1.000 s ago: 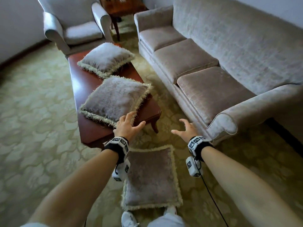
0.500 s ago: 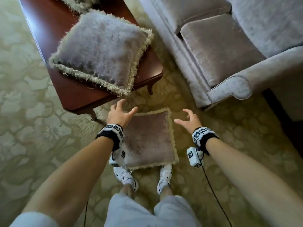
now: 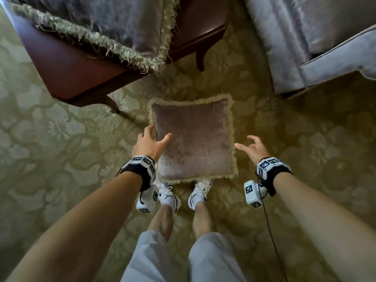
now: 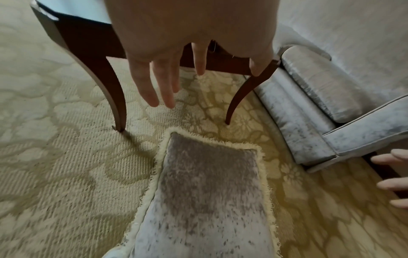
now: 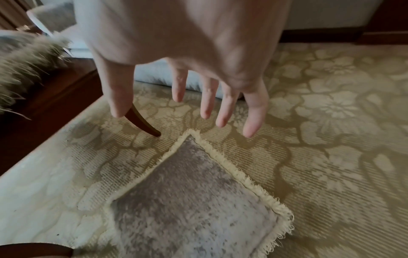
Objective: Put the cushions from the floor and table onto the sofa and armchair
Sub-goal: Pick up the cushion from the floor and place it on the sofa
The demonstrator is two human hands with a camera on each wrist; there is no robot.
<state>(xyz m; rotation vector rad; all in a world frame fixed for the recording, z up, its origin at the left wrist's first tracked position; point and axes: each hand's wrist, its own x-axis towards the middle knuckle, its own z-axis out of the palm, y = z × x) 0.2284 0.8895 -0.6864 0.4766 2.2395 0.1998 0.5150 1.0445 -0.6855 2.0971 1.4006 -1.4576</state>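
Both hands spread, left hand and right hand flanking the square fringed mauve velvet cushion; I should grip opposite edges evenly.

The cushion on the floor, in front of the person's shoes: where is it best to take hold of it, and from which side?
Probably by its two opposite side edges, one hand each. The floor cushion lies flat and square, fringe all round. The left hand is at its left edge and the right hand hovers open beside its right edge, so coming from above and pinching both edges suits its wide, soft shape.
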